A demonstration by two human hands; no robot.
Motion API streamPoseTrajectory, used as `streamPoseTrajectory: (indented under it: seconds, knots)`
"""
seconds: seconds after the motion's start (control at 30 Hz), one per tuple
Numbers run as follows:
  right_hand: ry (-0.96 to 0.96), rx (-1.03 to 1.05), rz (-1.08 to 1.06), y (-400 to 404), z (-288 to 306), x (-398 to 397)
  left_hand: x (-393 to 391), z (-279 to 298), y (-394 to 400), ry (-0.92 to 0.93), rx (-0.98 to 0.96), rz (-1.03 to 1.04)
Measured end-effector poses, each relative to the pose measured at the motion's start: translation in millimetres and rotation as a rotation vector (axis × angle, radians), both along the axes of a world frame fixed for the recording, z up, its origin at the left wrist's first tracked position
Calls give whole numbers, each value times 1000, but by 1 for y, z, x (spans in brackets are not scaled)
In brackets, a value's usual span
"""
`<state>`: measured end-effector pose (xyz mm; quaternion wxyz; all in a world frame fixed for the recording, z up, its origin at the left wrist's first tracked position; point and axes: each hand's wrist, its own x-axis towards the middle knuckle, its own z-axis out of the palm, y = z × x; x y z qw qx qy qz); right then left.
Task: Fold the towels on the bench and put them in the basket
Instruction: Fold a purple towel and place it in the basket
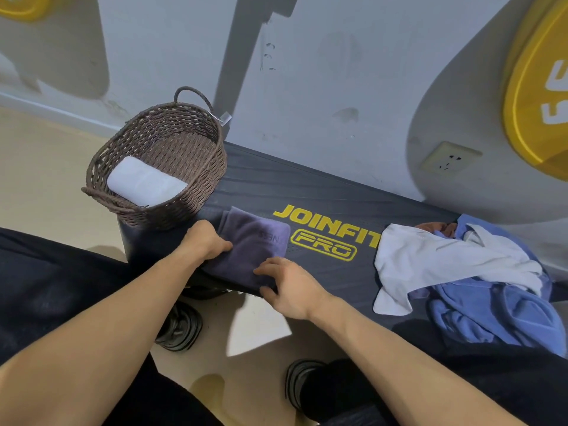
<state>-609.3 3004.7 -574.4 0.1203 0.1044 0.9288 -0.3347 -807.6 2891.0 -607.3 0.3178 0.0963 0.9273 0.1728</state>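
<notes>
While set on the bench's end just beyond the left hand, brown wicker basket (159,167) holding one folded white towel (144,182) flat against its floor, looped handle raised at the far rim. Black padded bench (307,192), lettered JOINFIT PRO in yellow, running from beneath the basket off past the right hand, hard against a pale grey wall (322,72). Left hand (206,241) curled over the near-left edge of a folded purple-grey towel (252,250), fingers tucked under the fold and thumb on top, gripping the cloth. Same towel lying flat between both hands, near the bench's front edge, a short line of printed letters showing on its upper face. Right hand (289,287) pinching the towel's near-right corner, fingertips pressed onto the fabric, thumb below at the bench's edge. Well to the right of the right hand, unfolded heap: white towel (445,259) draped over crumpled blue towels (491,315), a scrap of reddish cloth (436,227) at the far side. Past that, wall socket (450,158) and yellow weight plate (541,96). Below the forearms, dark shoes (181,327) on beige floor (46,167).
</notes>
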Motion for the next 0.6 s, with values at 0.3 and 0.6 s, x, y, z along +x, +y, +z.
streamPoseTrajectory:
  seconds: [0.3,0.6]
  knots:
    - [384,13,-245,46,59,0,22,70,36,-118,444,-439]
    - [-165,-169,-182,96,68,45,62,90,54,-551,542,-786]
